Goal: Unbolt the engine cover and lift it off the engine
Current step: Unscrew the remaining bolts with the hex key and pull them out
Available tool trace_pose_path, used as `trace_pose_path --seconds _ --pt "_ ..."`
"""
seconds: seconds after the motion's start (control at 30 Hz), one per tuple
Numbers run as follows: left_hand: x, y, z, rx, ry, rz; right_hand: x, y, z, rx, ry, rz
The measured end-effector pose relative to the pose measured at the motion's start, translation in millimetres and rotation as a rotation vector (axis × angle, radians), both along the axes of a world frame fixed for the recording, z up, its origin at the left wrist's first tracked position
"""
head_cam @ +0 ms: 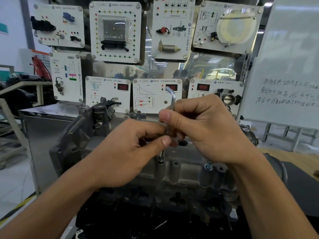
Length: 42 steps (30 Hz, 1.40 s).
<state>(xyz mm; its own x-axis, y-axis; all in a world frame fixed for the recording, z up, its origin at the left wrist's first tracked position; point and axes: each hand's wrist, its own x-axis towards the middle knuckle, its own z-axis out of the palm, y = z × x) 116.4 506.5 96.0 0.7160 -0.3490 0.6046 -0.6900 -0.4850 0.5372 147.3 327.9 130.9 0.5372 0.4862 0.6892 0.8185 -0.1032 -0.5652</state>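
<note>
Count: 2 hands (left hand (pixel 131 152), right hand (pixel 207 131)), 1 hex key (pixel 172 99), 1 engine cover (pixel 186 171), 2 bolts (pixel 160 159) (pixel 209 167) showing, 8 white panels (pixel 115 31), 1 whiteboard (pixel 284 66).

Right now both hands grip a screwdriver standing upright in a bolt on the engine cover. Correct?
No, not a screwdriver: the head view shows an L-shaped hex key, bent end up. The left hand and right hand do both grip it, standing upright in a bolt on the engine cover.
</note>
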Motion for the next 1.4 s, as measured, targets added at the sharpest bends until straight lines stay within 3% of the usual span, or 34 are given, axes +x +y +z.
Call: trace_pose_path --seconds 0.23,0.33,0.43,0.77,0.87,1.07,1.27,1.4 --pt "3.4 -3.2 -5.8 -0.090 -0.086 0.077 0.0 3.4 -1.7 -0.030 -0.034 -0.060" --pt "2.8 -6.7 -4.8 -0.185 -0.076 0.073 -0.9 5.6 -0.5 0.092 -0.085 -0.108" --pt "4.8 -9.7 -5.2 -0.247 -0.089 0.113 -2.3 3.3 0.9 0.191 -0.059 -0.095" --pt "5.9 -15.2 -9.9 -0.284 -0.137 0.199 8.0 6.0 -11.6 0.242 0.088 0.000" --pt "8.5 -15.0 -10.5 -0.284 -0.137 0.205 9.0 7.8 -12.3 0.208 0.016 -0.016" --pt "3.1 0.7 -5.1 -0.019 -0.043 0.025 5.1 5.2 -8.4 0.063 0.001 0.062" --pt "3.6 -2.6 -7.6 -0.149 -0.104 0.110 9.1 -1.8 -6.3 -0.027 -0.044 0.051" --pt "5.2 -9.6 -7.1 -0.222 -0.140 0.133 9.2 2.8 -10.7 0.035 -0.062 0.051"
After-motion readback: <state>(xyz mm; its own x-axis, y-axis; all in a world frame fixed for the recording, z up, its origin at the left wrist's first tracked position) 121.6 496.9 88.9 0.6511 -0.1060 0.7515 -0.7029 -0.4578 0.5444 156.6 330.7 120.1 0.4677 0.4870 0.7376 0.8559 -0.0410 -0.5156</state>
